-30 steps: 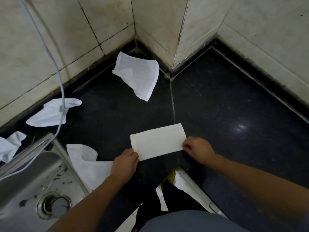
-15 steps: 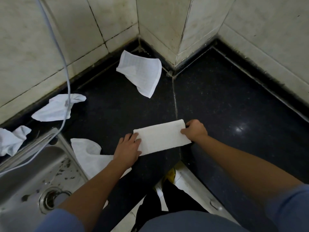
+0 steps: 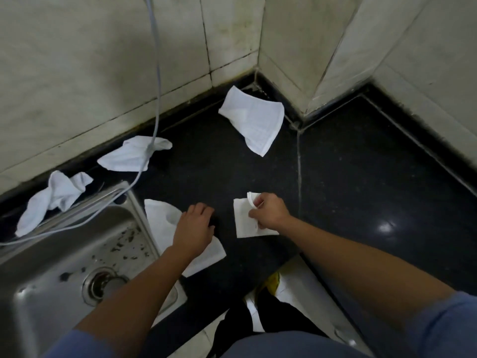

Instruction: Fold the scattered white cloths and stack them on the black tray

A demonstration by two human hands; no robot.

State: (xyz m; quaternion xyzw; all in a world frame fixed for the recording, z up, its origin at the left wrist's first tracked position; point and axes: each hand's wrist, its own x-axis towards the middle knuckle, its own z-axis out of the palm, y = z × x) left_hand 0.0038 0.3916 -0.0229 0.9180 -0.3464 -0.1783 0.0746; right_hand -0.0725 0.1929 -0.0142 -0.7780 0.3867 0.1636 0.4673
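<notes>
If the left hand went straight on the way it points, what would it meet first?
Ahead of the left hand lies bare black counter; the first thing is probably the unfolded cloth farthest back, though depth is unclear.

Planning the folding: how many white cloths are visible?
5: folded cloth in the right hand; flat cloth under the left hand; corner cloth; long cloth beneath the cable; crumpled cloth behind the sink. Others may be offscreen.
</notes>
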